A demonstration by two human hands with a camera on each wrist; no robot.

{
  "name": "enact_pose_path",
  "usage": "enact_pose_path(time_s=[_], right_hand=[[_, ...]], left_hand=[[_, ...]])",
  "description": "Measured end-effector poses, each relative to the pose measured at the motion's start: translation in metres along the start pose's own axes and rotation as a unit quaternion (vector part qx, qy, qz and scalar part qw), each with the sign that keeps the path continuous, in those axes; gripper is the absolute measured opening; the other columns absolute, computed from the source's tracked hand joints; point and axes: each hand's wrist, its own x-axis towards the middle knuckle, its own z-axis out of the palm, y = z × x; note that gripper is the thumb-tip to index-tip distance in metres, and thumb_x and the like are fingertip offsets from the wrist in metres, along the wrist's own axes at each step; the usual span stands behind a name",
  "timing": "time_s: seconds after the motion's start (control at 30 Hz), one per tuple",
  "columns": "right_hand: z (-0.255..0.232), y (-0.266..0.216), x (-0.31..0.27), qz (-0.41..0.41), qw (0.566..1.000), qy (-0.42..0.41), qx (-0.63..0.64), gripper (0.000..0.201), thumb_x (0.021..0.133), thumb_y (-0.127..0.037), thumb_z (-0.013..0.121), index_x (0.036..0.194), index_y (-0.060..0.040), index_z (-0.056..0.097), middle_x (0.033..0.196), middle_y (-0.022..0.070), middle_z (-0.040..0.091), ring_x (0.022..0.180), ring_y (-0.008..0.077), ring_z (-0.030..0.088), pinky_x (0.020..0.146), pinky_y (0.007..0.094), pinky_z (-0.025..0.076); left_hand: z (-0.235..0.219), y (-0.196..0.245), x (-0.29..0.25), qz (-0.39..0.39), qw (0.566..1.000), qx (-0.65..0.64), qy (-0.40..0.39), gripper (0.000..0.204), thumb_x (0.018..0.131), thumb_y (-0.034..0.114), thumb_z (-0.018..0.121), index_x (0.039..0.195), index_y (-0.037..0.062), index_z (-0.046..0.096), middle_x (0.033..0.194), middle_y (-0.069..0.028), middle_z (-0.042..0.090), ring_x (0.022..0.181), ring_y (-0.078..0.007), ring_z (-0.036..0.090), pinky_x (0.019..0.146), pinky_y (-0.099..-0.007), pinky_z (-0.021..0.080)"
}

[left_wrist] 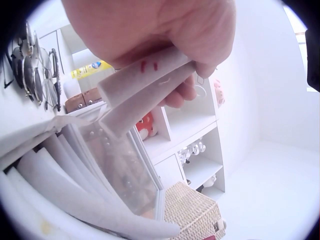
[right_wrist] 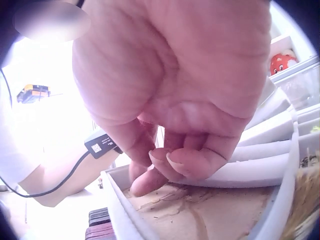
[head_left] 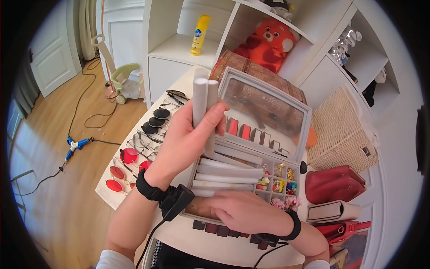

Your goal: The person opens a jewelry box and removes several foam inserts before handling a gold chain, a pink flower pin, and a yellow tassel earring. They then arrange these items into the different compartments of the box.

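My left hand (head_left: 186,134) is raised over the jewelry box (head_left: 309,130) and grips white padded foam rolls (head_left: 199,101), held upright. In the left wrist view two roll ends show, one foam roll (left_wrist: 140,72) bearing two small red marks. More white foam strips (head_left: 230,171) lie side by side in the box's large compartment. My right hand (head_left: 251,213) reaches down into the near end of that compartment. Its fingers (right_wrist: 192,162) are loosely bent close over the bare, glue-streaked bottom (right_wrist: 200,210), with nothing seen between them. The box's clear-windowed lid (head_left: 264,112) stands raised.
Small compartments on the right hold trinkets and pink flowers (head_left: 286,202). Sunglasses (head_left: 156,121) line the table's left side. Red bags (head_left: 336,184) and a wicker basket (head_left: 340,130) stand at right. Behind the lid is a brown patterned case (head_left: 233,62); small dark boxes (head_left: 221,230) line the front.
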Motion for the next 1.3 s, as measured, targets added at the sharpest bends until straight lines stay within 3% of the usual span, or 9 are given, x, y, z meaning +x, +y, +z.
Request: enact_pose_path(time_s=[0.07,0.17,0.5,0.6,0.67,0.8,0.9,1.2,1.3], right_hand=[[0.006,0.002,-0.001,-0.001,0.997,0.078,-0.004,0.026,0.102,-0.012,0.055,0.119,-0.0082,0.075,0.107,0.0117,0.072,0.104,0.0352,0.070,0.089,0.0456,0.057],[0.015,0.009,0.002,-0.041,0.993,0.109,-0.031,0.026,0.103,-0.014,0.057,0.122,-0.0068,0.074,0.107,0.0121,0.072,0.103,0.0358,0.070,0.089,0.0456,0.057],[0.013,-0.002,0.012,-0.050,0.995,0.084,-0.037,0.028,0.104,-0.014,0.057,0.127,-0.0082,0.073,0.102,0.0122,0.070,0.100,0.0352,0.069,0.086,0.0476,0.057],[0.007,-0.005,0.011,-0.071,0.996,0.035,-0.030,0.027,0.102,-0.016,0.059,0.123,-0.0048,0.072,0.102,0.0145,0.071,0.103,0.0377,0.071,0.087,0.0480,0.058],[0.007,-0.007,0.007,-0.018,0.993,0.106,-0.053,0.027,0.099,-0.014,0.062,0.122,-0.0050,0.072,0.102,0.0125,0.070,0.102,0.0347,0.070,0.085,0.0457,0.059],[0.010,-0.004,-0.002,-0.054,0.973,0.173,-0.140,0.027,0.094,-0.010,0.065,0.119,-0.0042,0.071,0.103,0.0113,0.067,0.101,0.0312,0.069,0.082,0.0422,0.060],[0.017,-0.003,-0.009,-0.042,0.957,0.203,-0.205,0.023,0.094,-0.015,0.074,0.116,-0.0117,0.075,0.102,0.0047,0.069,0.095,0.0254,0.070,0.079,0.0375,0.058],[0.026,-0.007,-0.020,0.033,0.921,0.255,-0.292,0.024,0.091,-0.014,0.076,0.112,-0.0044,0.072,0.107,0.0084,0.066,0.098,0.0270,0.068,0.078,0.0384,0.059],[0.024,-0.004,-0.020,0.002,0.918,0.240,-0.316,0.036,0.079,-0.002,0.069,0.115,0.0034,0.066,0.104,0.0120,0.058,0.096,0.0239,0.064,0.069,0.0314,0.060]], left_hand=[[0.000,0.000,-0.001,-0.004,1.000,0.000,0.003,0.034,0.112,0.034,0.062,0.118,0.0004,0.067,0.088,-0.0001,0.066,0.085,-0.0098,0.059,0.081,-0.0282,0.049],[0.000,0.000,0.000,-0.007,1.000,-0.001,0.000,0.034,0.112,0.034,0.062,0.116,0.0006,0.067,0.088,0.0000,0.066,0.086,-0.0096,0.060,0.081,-0.0281,0.049],[-0.001,0.000,0.000,-0.008,1.000,0.000,0.005,0.031,0.112,0.032,0.062,0.114,0.0009,0.066,0.088,0.0003,0.065,0.085,-0.0089,0.059,0.081,-0.0282,0.049],[-0.001,0.002,0.001,-0.009,1.000,-0.006,0.003,0.031,0.111,0.032,0.063,0.113,0.0009,0.066,0.088,0.0006,0.065,0.085,-0.0086,0.059,0.081,-0.0280,0.049],[-0.001,0.001,0.001,-0.011,1.000,-0.009,0.003,0.032,0.111,0.032,0.063,0.113,0.0010,0.066,0.088,0.0008,0.065,0.085,-0.0085,0.059,0.080,-0.0279,0.049],[-0.002,-0.001,0.001,-0.010,1.000,-0.004,-0.002,0.031,0.113,0.033,0.060,0.117,0.0025,0.066,0.088,0.0008,0.065,0.085,-0.0084,0.059,0.081,-0.0277,0.048],[-0.002,-0.002,0.001,-0.007,1.000,0.007,-0.007,0.031,0.114,0.032,0.057,0.121,0.0036,0.066,0.088,0.0007,0.065,0.085,-0.0086,0.059,0.082,-0.0278,0.047],[0.000,-0.003,0.001,-0.008,1.000,0.019,-0.003,0.032,0.112,0.035,0.061,0.116,0.0032,0.066,0.087,0.0009,0.065,0.084,-0.0084,0.058,0.080,-0.0281,0.048],[-0.001,-0.002,0.001,-0.002,1.000,0.007,-0.002,0.035,0.110,0.039,0.064,0.112,0.0035,0.064,0.087,0.0012,0.064,0.083,-0.0078,0.057,0.078,-0.0280,0.048]])
